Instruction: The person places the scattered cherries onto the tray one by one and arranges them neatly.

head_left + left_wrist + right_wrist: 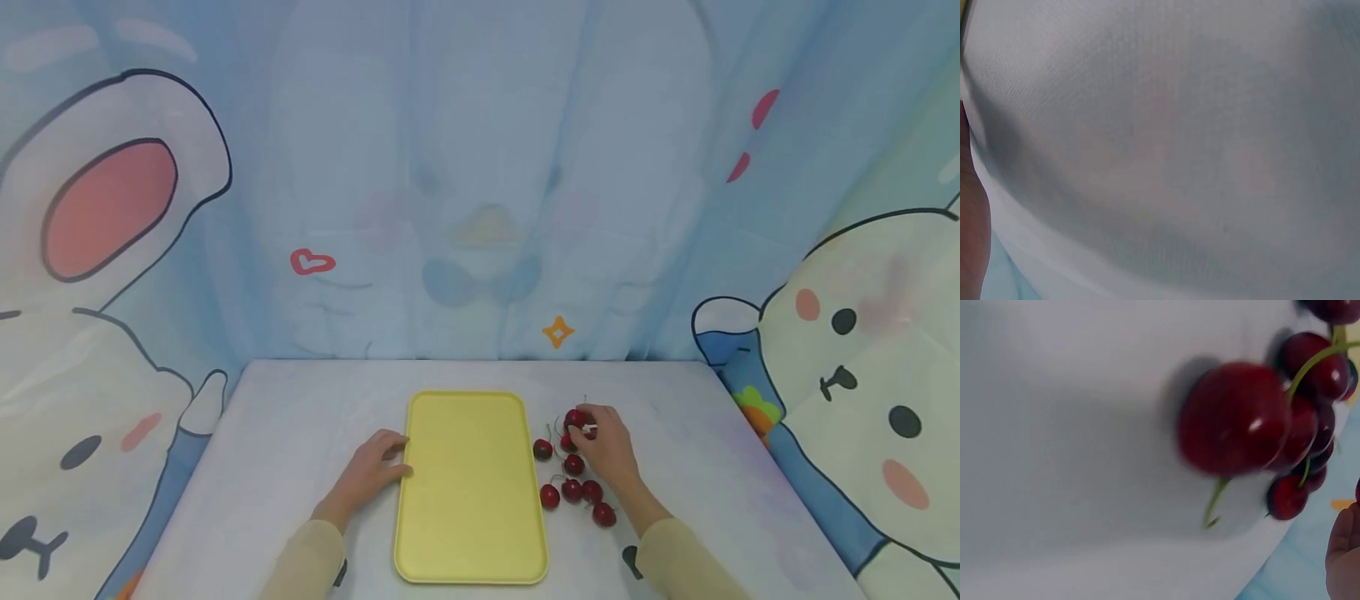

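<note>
A yellow rectangular tray (471, 492) lies on the table. At its left rim, my left hand (367, 471) rests its fingertips and thumb against the edge. Only part of that hand (974, 231) shows in the left wrist view. My right hand (609, 442) pinches a dark red cherry (575, 419) between thumb and fingers, right of the tray's upper part. In the right wrist view, the fingers (1340, 534) are at the right border, the held cherry mostly cut off. Several loose cherries with green stems, one a large near cherry (1235, 419), lie close by.
More cherries lie along the tray's right side, among them a left cherry (550, 497) near the rim and a lowest cherry (603, 515). A white cloth (300, 417) covers the table. Behind hangs a blue cartoon curtain (480, 125).
</note>
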A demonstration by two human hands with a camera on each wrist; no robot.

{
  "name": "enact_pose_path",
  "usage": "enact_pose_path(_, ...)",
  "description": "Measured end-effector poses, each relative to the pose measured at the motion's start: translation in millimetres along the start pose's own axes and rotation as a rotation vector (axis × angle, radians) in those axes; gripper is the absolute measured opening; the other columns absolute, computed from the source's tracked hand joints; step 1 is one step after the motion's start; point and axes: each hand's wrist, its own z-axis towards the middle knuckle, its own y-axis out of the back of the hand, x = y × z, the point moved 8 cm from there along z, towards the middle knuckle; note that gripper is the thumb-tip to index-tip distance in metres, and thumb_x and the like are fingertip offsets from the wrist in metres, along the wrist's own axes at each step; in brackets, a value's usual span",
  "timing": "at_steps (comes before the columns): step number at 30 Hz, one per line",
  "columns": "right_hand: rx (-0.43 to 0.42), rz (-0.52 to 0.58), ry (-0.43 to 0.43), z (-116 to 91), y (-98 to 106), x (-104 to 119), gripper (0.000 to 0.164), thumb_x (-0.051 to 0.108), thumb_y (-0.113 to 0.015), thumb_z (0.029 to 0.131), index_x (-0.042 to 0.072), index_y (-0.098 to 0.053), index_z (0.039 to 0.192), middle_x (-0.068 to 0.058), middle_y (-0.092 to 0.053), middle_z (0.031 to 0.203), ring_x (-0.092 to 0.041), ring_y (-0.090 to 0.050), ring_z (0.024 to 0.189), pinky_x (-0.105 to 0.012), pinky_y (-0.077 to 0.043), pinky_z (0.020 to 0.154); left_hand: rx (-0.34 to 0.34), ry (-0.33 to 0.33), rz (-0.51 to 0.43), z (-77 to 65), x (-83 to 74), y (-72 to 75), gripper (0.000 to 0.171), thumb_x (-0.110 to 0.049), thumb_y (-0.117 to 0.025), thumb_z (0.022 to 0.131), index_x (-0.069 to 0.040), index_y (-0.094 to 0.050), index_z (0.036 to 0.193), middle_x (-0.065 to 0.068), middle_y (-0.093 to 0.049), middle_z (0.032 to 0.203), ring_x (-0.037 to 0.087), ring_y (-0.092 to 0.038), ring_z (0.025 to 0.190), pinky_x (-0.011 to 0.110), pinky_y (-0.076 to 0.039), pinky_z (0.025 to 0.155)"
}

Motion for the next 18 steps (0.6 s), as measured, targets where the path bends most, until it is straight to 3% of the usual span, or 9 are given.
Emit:
enact_pose_path(12,0.15,0.11,0.32,12.6,-56.5,71.9,0.035,0.011,-0.072,0.088,0.003,-0.063,0.12,-0.009,-0.059,0.113,-0.022,-0.06,0.099,-0.039,-0.056,0.085,0.004,0.007,0.014,1.3,1.6,-0.8,0.043,-0.018,-0.078,0.084,-0.003,-0.061,0.12,0.006,-0.06,0.118,0.024,-0.062,0.11,0.036,-0.052,0.098)
enact_pose_path(18,0.214,0.107,0.446,13.1,-86.2,101.9,0.03,0.008,-0.072,0.088,0.002,-0.064,0.117,-0.01,-0.058,0.11,-0.023,-0.06,0.096,-0.039,-0.056,0.083,0.005,-0.005,0.013,1.4,0.0,-0.1,0.042,-0.016,-0.078,0.084,-0.003,-0.061,0.12,0.006,-0.06,0.118,0.025,-0.062,0.11,0.035,-0.052,0.098)
